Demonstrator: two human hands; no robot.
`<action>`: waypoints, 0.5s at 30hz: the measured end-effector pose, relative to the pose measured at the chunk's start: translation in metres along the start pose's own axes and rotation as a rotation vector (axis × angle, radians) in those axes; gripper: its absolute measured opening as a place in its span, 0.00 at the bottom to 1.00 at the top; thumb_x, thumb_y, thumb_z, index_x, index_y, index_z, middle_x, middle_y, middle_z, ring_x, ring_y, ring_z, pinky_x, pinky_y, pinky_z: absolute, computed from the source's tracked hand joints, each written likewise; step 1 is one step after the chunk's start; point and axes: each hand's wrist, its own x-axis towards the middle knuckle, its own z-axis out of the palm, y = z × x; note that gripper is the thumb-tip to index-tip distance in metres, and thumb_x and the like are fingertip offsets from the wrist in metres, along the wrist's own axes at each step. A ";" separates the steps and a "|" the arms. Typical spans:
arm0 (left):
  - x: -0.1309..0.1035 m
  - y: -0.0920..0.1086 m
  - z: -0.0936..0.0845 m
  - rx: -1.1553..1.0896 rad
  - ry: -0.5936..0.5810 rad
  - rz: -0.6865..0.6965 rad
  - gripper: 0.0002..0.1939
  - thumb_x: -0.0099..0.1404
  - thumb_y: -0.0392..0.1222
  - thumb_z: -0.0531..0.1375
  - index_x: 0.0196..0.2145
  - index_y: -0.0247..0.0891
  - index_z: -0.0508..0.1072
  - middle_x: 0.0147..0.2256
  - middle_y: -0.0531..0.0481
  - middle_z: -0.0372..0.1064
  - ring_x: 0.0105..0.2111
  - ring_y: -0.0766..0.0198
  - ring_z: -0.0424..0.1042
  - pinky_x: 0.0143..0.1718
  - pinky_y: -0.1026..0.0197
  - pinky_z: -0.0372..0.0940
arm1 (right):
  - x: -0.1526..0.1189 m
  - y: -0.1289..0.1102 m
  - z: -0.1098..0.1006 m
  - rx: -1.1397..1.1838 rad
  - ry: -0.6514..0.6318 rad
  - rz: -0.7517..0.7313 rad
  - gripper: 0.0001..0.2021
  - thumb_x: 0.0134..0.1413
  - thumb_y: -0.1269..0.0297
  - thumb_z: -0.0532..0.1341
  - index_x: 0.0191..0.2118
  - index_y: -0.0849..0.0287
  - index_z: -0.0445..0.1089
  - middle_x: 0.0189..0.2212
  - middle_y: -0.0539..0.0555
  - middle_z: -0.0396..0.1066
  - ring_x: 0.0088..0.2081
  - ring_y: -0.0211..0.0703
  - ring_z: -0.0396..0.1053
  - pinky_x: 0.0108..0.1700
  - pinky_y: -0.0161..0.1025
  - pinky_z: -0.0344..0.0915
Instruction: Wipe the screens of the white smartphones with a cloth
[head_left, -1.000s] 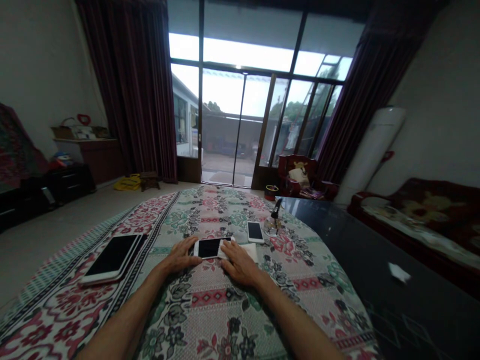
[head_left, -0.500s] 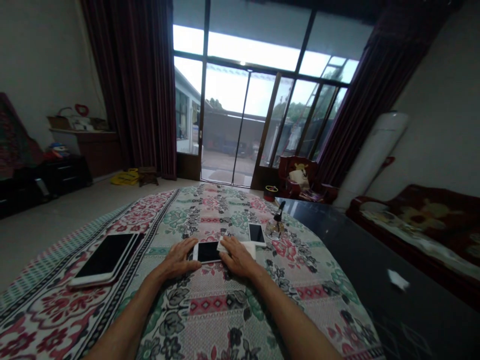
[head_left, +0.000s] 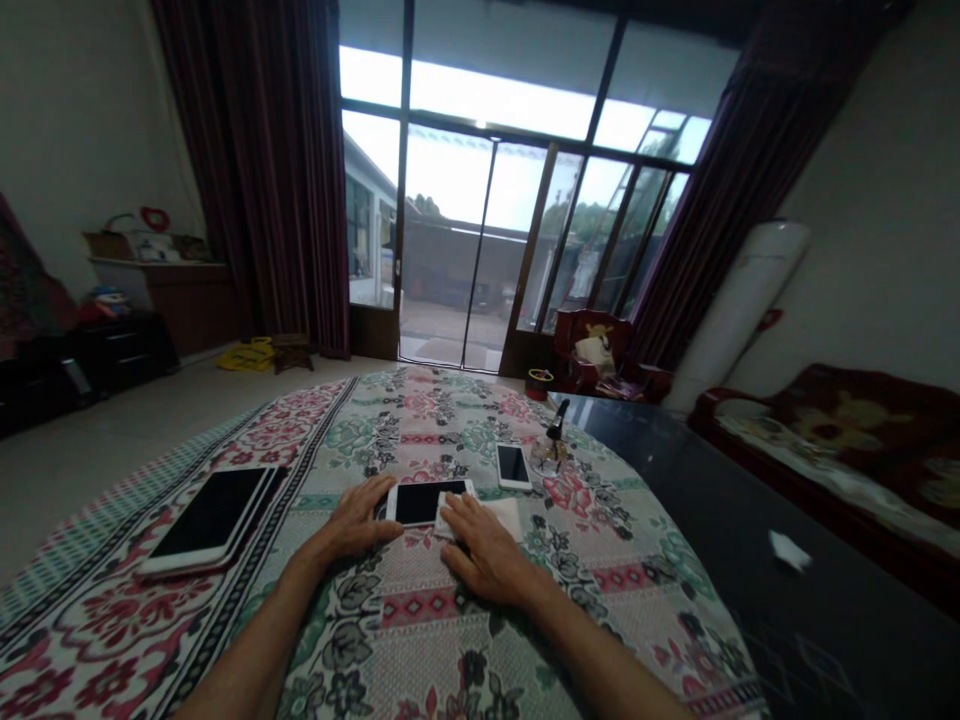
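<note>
A white phone (head_left: pixel 424 500) with a dark screen lies crosswise on the flowered tablecloth (head_left: pixel 450 660). My left hand (head_left: pixel 361 520) grips its left end between thumb and fingers. On the phone's lower right part rests a folded white cloth (head_left: pixel 506 517), pressed under the fingertips of my right hand (head_left: pixel 480 545). Behind the cloth lies a smaller white phone (head_left: pixel 514 466). Beside that stands a clear glass bottle (head_left: pixel 549 452) with a black brush-like top. To the left, large white tablets or phones (head_left: pixel 210 518) lie stacked with dark screens.
A dark glossy table (head_left: pixel 697 530) adjoins on the right, with a crumpled white piece (head_left: pixel 789 551) on it. Farther off are a wooden chair (head_left: pixel 592 335), a sofa (head_left: pixel 847 420), a small stool (head_left: pixel 291 352) and glass doors (head_left: pixel 450 260).
My right hand has moved down and toward me with the cloth, uncovering the phone's upper right end. My left hand keeps its grip on the phone.
</note>
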 end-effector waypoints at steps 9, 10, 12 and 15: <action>0.001 -0.013 0.007 -0.032 0.010 0.032 0.38 0.55 0.54 0.63 0.62 0.39 0.62 0.64 0.41 0.56 0.65 0.44 0.50 0.65 0.43 0.45 | 0.034 0.014 0.002 -0.030 0.020 0.003 0.24 0.65 0.56 0.51 0.62 0.59 0.59 0.65 0.61 0.54 0.65 0.54 0.49 0.64 0.54 0.49; 0.001 -0.013 0.007 -0.033 0.016 0.036 0.38 0.55 0.54 0.63 0.62 0.39 0.62 0.64 0.41 0.56 0.65 0.43 0.50 0.65 0.43 0.45 | 0.041 0.015 0.003 -0.034 0.022 0.016 0.24 0.65 0.56 0.51 0.62 0.60 0.60 0.65 0.61 0.55 0.65 0.54 0.50 0.63 0.54 0.50; 0.001 -0.011 0.006 -0.032 0.021 0.034 0.39 0.55 0.54 0.63 0.61 0.38 0.62 0.63 0.41 0.57 0.64 0.43 0.51 0.65 0.44 0.45 | 0.052 0.016 0.003 -0.044 0.027 0.047 0.23 0.65 0.57 0.51 0.61 0.60 0.61 0.64 0.61 0.56 0.64 0.54 0.52 0.62 0.54 0.51; 0.000 -0.004 0.002 -0.033 0.002 0.010 0.39 0.54 0.54 0.63 0.61 0.37 0.63 0.64 0.40 0.56 0.64 0.43 0.51 0.65 0.44 0.46 | 0.059 0.014 0.006 -0.062 0.048 0.080 0.22 0.65 0.58 0.51 0.60 0.60 0.62 0.64 0.61 0.56 0.63 0.55 0.53 0.62 0.54 0.51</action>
